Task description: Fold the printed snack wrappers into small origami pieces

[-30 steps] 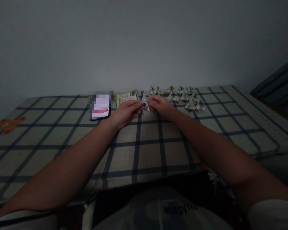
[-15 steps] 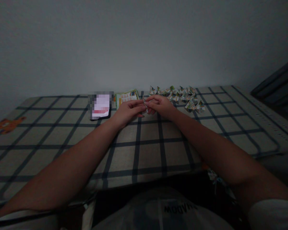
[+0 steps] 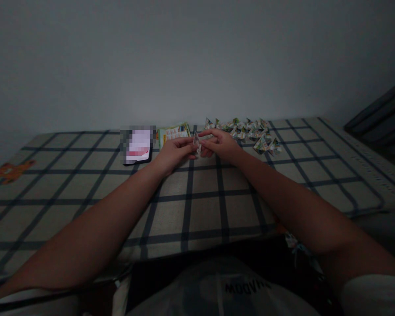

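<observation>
Between my two hands is a small folded paper piece (image 3: pixel 197 145), pale with printed marks, held upright above the cloth. My left hand (image 3: pixel 176 151) pinches its left side between thumb and fingers. From the right, my right hand (image 3: pixel 219 145) grips the other side, its index finger reaching over the top edge. Fingers cover part of the paper. Just behind my right hand lie several folded paper pieces (image 3: pixel 246 131) with pointed corners. A stack of printed paper sheets (image 3: pixel 174 132) lies behind my left hand.
A phone (image 3: pixel 140 145) with a lit, blurred screen lies left of the sheets. The checked tablecloth (image 3: pixel 204 210) covers the table, with an orange bear-shaped patch (image 3: pixel 11 171) at far left. A grey wall (image 3: pixel 197 61) rises behind; a dark slatted object (image 3: pixel 382 118) stands at right.
The paper between my hands has turned from nearly edge-on to showing a wider, pointed face. My fingers have shifted slightly around it; the other things are where they were.
</observation>
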A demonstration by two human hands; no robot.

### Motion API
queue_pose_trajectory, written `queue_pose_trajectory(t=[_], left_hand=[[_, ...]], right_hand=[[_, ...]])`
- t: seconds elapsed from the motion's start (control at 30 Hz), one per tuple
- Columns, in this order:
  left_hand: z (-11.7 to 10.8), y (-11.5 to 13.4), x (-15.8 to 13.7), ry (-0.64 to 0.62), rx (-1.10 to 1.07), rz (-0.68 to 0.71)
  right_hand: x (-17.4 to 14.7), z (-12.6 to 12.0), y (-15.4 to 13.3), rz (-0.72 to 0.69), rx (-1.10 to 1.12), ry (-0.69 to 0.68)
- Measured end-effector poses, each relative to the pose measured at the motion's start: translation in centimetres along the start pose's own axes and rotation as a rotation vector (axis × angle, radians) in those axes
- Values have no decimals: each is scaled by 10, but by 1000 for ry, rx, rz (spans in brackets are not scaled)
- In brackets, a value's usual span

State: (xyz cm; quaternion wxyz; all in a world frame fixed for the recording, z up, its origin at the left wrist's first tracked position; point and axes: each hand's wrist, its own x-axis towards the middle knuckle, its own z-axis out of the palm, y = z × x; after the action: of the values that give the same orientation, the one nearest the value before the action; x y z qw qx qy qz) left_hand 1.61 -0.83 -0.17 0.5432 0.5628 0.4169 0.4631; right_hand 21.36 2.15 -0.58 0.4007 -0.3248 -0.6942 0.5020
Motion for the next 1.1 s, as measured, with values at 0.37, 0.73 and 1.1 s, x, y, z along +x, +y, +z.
queue_pose_trajectory(t=[0.37, 0.73, 1.1], left_hand=[[1, 2, 2, 100, -222, -43], [-1, 1, 3, 48, -257, -12], [-3, -3, 6, 61, -227, 72]], right_hand=[[1, -2, 1, -20, 20, -57], [0, -2, 4, 19, -18, -66], [-1, 5, -1, 45, -79, -14]])
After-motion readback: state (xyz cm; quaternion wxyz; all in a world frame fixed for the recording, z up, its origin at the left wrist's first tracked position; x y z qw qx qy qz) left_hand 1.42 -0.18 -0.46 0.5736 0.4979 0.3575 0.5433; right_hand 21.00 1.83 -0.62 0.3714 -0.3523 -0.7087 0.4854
